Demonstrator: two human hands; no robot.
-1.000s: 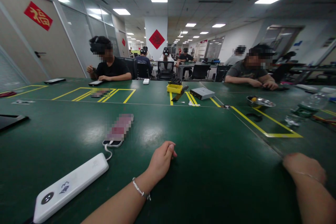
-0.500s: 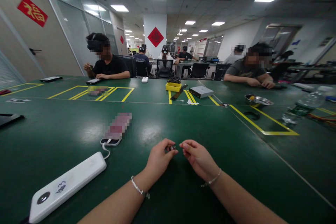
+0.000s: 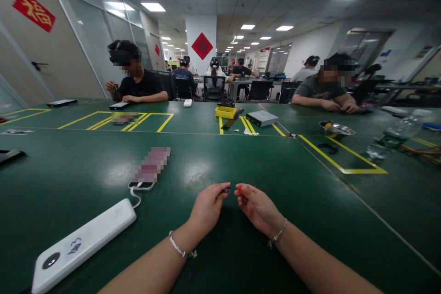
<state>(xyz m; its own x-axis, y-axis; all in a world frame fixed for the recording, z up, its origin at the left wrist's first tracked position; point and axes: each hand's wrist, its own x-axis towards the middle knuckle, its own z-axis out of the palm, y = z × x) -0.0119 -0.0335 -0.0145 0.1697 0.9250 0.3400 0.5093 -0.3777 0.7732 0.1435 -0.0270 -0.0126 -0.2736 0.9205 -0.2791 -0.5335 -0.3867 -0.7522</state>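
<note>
Just above the green table [image 3: 193, 220], my left hand [image 3: 208, 206] pinches a small dark, shiny metal piece [image 3: 228, 189] between thumb and fingertips; its exact kind is too small to make out. Facing it, a short gap to the right, my right hand [image 3: 258, 206] is closed on a tiny orange-red piece [image 3: 240, 189] at its fingertips. The two pieces are apart. Fingers cover most of both. Each wrist wears a silver bracelet.
Left of my hands lie a white power bank [image 3: 84, 245] and a cabled phone [image 3: 151, 167]. Farther back are a yellow box [image 3: 225, 112], a grey box [image 3: 262, 118], a metal bowl [image 3: 336, 128] and a plastic bottle [image 3: 396, 133]. People [image 3: 143, 83] sit across the table.
The orange-red piece now shows at my right fingertips, where it was hidden before. My left fingers have straightened over the dark piece. The view has shifted slightly.
</note>
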